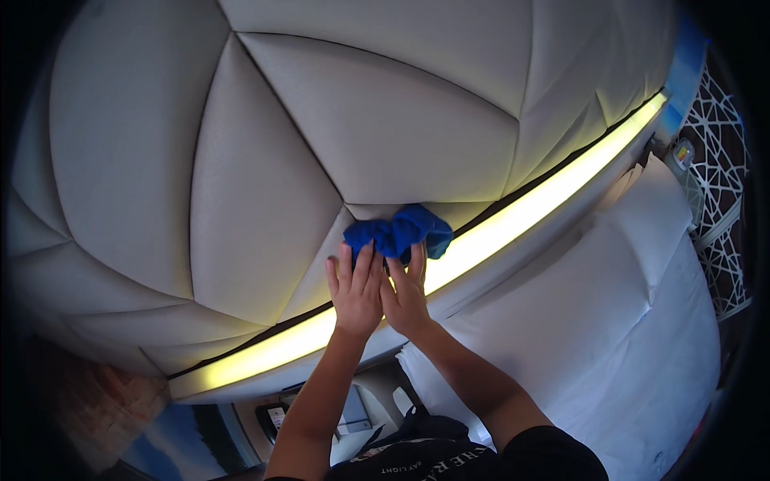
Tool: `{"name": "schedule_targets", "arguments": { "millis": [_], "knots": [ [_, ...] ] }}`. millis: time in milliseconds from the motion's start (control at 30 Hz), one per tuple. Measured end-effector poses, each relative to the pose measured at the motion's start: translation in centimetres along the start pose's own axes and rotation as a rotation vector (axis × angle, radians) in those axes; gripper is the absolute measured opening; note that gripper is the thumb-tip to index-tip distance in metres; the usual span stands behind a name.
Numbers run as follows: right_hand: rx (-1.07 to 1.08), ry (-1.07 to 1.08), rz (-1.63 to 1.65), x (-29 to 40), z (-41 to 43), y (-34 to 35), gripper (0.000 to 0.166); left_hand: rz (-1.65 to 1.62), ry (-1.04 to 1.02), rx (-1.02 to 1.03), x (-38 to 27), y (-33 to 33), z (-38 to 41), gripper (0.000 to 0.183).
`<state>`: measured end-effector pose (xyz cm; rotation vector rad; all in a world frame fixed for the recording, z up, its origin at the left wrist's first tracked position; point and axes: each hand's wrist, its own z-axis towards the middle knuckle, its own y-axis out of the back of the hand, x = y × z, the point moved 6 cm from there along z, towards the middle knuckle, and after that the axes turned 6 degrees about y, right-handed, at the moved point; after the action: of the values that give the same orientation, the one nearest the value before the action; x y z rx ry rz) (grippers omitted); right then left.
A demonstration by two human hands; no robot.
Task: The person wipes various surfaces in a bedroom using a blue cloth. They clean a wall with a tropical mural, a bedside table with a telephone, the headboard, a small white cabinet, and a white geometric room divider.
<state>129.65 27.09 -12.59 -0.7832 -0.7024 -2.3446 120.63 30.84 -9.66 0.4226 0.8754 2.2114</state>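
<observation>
Both hands reach up to a crumpled blue cloth (394,231) lying against the lower edge of a padded grey wall panel (421,120) with dark seams. My left hand (358,294) has its fingers spread, their tips at the cloth's left part. My right hand (409,294) is beside it, with fingertips on the cloth's lower right side. The hands press the cloth from below, and some fingertips are hidden in its folds. Behind the hands runs a glowing yellow-white light strip (517,225) along the panel's base.
On the right, below the strip, lies white bedding (577,312). A white lattice screen (716,138) stands at the far right, near a clear container (684,153). At the lower left are a dark telephone-like device (271,418) and a blue picture panel (174,439).
</observation>
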Motion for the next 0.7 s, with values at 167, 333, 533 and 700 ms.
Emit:
{"name": "schedule_targets", "arguments": {
  "millis": [167,333,533,700],
  "knots": [
    [0.195,-0.157,-0.157,-3.1,-1.5,-1.4,0.054,0.016,0.085,0.137,-1.1,-2.0,-1.8,0.048],
    [-0.353,-0.377,0.113,-10.1,1.9,3.9,0.054,-0.053,-0.050,0.124,-6.1,-3.2,3.8,0.049],
    [-0.433,-0.500,0.322,-11.4,2.1,3.8,0.079,0.054,-0.086,0.202,-6.7,-4.6,1.4,0.052],
    [-0.202,-0.785,0.706,-2.1,0.7,-0.1,0.084,0.034,0.161,0.252,-1.8,-3.5,-4.7,0.055]
  ]
}}
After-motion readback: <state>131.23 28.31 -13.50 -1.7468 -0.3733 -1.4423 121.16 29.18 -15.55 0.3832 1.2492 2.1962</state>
